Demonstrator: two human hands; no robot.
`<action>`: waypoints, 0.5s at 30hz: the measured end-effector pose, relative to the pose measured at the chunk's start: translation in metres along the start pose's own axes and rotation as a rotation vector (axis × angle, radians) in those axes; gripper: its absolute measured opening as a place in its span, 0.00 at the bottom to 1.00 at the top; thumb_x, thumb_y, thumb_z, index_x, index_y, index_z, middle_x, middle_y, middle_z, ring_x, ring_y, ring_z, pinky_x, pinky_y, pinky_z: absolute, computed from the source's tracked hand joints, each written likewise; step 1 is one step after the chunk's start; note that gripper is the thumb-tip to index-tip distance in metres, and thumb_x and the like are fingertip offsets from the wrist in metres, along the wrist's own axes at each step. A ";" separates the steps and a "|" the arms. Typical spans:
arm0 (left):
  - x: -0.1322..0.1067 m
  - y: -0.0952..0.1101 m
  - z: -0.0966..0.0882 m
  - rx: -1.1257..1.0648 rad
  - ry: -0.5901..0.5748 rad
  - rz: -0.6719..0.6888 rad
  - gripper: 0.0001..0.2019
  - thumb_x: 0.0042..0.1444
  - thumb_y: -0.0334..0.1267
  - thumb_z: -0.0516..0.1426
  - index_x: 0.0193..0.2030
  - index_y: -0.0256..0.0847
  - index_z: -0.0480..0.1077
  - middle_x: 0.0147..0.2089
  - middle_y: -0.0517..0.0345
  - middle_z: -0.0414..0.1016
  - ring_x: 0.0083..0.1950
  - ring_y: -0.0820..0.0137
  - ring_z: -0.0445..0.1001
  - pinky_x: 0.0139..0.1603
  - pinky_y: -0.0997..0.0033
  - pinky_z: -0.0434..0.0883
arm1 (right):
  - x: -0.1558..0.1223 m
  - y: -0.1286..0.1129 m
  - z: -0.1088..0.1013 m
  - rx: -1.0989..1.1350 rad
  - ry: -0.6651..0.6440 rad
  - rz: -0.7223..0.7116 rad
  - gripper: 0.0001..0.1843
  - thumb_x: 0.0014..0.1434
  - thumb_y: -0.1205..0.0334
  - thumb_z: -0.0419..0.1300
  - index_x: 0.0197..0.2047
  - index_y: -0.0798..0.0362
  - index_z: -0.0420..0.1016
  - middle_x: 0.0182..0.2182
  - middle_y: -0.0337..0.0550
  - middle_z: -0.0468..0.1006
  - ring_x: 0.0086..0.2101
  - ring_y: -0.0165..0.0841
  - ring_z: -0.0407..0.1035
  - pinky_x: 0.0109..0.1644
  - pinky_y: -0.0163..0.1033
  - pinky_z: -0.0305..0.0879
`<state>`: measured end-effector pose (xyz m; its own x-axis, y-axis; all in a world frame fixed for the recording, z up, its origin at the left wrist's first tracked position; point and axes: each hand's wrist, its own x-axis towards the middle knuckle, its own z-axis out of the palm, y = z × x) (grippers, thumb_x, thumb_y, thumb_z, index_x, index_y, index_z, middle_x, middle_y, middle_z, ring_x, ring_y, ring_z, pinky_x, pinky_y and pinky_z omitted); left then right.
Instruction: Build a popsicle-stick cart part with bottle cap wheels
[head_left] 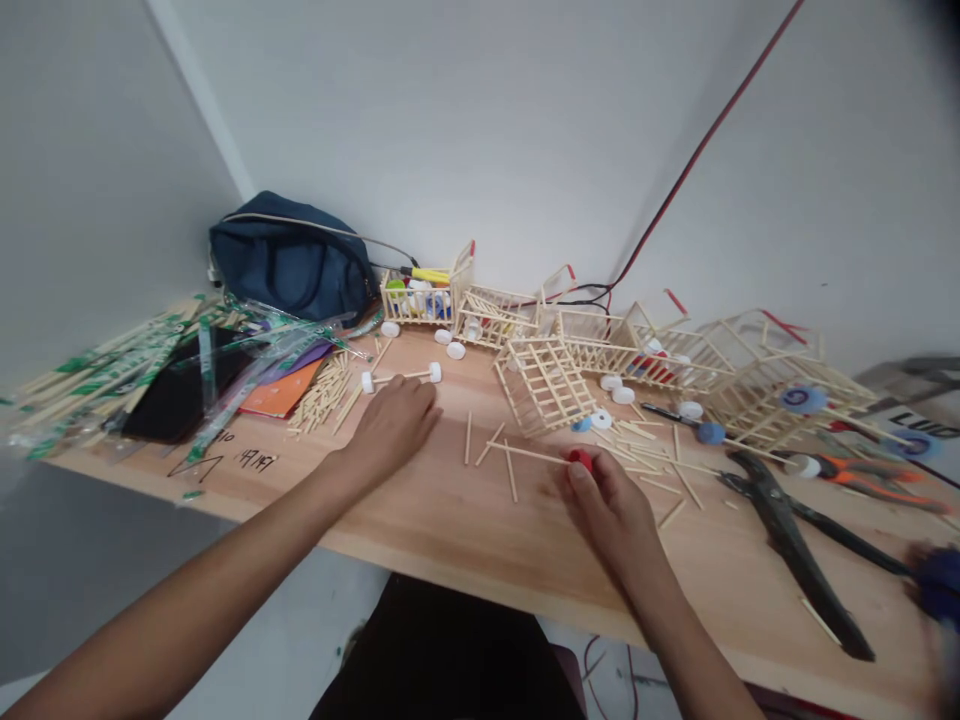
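Note:
My right hand (611, 500) pinches a red bottle cap (580, 458) between thumb and fingers. A thin wooden stick (529, 453) runs leftward from the cap, above two short loose sticks on the table. My left hand (397, 420) rests palm down on the wood with its fingers loosely stretched out. Right behind its knuckles lies a stick axle (401, 377) with a white cap on each end. Whether the fingers touch the axle is hard to tell. Near the right hand, several cut sticks (637, 450) lie scattered beside a tilted stick-built frame (544, 385).
Along the wall stands a row of small stick carts (600, 335) with bottle-cap wheels. At left are a blue bag (292, 255), packaged sticks (105, 360), a black phone-like slab (184, 385) and an orange card (281, 390). Black-handled cutters (799, 550) and orange-handled pliers (862, 475) lie at right.

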<state>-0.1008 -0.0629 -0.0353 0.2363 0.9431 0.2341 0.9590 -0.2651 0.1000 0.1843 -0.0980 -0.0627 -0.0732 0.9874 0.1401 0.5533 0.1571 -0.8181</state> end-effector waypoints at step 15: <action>-0.048 0.101 -0.016 -0.198 -0.260 0.354 0.17 0.55 0.27 0.54 0.52 0.38 0.60 0.38 0.55 0.77 0.34 0.63 0.76 0.29 0.67 0.66 | -0.007 -0.014 0.006 -0.101 -0.232 -0.251 0.14 0.67 0.54 0.44 0.41 0.51 0.66 0.33 0.43 0.76 0.31 0.35 0.70 0.35 0.37 0.64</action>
<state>-0.0181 -0.1382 -0.0206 0.5981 0.8005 0.0394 0.7707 -0.5879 0.2458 0.1719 -0.1073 -0.0559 -0.3970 0.8980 0.1897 0.5727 0.4038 -0.7134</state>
